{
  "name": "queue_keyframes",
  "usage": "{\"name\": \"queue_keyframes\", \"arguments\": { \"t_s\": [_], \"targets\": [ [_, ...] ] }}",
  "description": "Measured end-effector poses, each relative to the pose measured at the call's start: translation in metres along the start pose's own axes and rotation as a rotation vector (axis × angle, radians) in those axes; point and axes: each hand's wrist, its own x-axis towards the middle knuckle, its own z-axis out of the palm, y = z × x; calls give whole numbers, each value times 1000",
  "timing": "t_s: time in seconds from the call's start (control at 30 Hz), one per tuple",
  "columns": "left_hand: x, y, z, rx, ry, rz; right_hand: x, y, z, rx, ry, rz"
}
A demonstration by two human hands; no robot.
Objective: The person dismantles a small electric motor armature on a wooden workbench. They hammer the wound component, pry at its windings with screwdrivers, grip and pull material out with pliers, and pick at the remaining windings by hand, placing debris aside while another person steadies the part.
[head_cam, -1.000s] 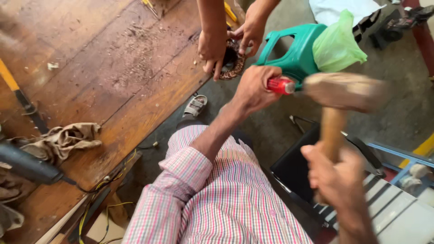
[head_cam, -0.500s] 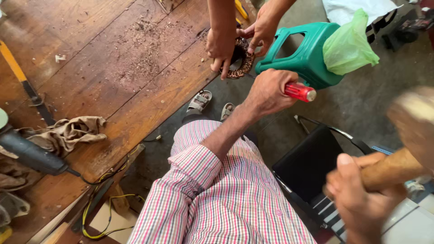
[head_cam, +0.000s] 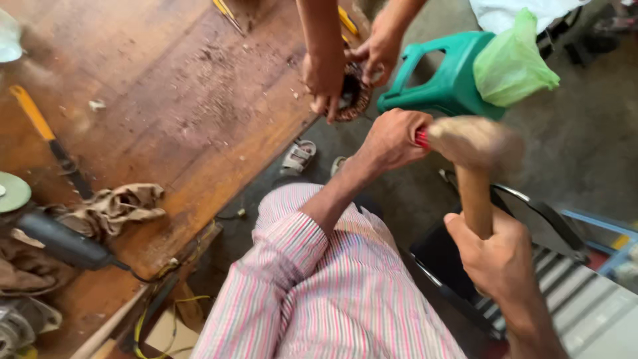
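The wooden mallet (head_cam: 473, 143) stands nearly upright off the right-hand edge of the bench (head_cam: 166, 119), its pale, motion-blurred head touching the red handle end (head_cam: 421, 137) of a tool. The right hand (head_cam: 497, 256) is wrapped tight round the lower part of the mallet's shaft. The left hand (head_cam: 392, 138), its arm in a pink striped sleeve (head_cam: 286, 266), is closed in a fist on the red-handled tool, of which only the butt shows. Just beyond it, at the bench's edge, a second person's two hands (head_cam: 345, 66) steady a round motor stator with copper windings (head_cam: 352, 96). A teal plastic stool (head_cam: 445, 76) stands just beside, with a green plastic bag (head_cam: 512, 63) lying on it. On the bench lie wood chips, a yellow-handled tool (head_cam: 46, 136) near the left edge, a crumpled brown rag (head_cam: 113, 206), and an angle grinder (head_cam: 56, 239) with its cord running off the near edge. A pair of sandals (head_cam: 299, 156) sits on the floor below.
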Motion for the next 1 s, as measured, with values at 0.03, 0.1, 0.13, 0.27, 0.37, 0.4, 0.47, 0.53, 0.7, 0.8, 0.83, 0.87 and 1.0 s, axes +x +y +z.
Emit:
{"name": "queue_keyframes", "arguments": {
  "t_s": [0.03,0.1,0.13,0.27,0.37,0.4,0.47,0.53,0.7,0.8,0.83,0.87,1.0],
  "targets": [
    [0,1,1,-30,-34,-17,-3,3,-7,-64,10,-65],
    [-1,-1,0,-49,27,-17,-8,5,-8,-34,66,-134],
    [-1,-2,0,-75,63,-23,-11,5,-9,23,109,-134],
    [4,-9,-6,-26,80,-28,-3,-7,12,421,133,157],
    [6,-11,-6,-43,102,15,0,-25,-10,141,-23,350],
    [7,-12,-6,-44,85,-13,-4,-31,-13,244,12,232],
    [7,-14,-5,-85,68,-42,-14,-36,-20,430,95,13],
    [5,-18,-5,-102,78,-52,-14,-29,-11,592,175,-93],
    [-4,-19,-1,8,81,66,0,6,0,190,-102,319],
    [-1,-18,-4,-77,52,-10,-7,21,-9,159,0,221],
    [1,-20,-9,-112,17,-72,-12,26,-9,231,37,203],
    [5,-22,-15,-201,42,-93,-18,32,-5,305,68,190],
    [22,-29,-29,-307,178,-211,-38,67,24,401,96,273]
  ]
}}
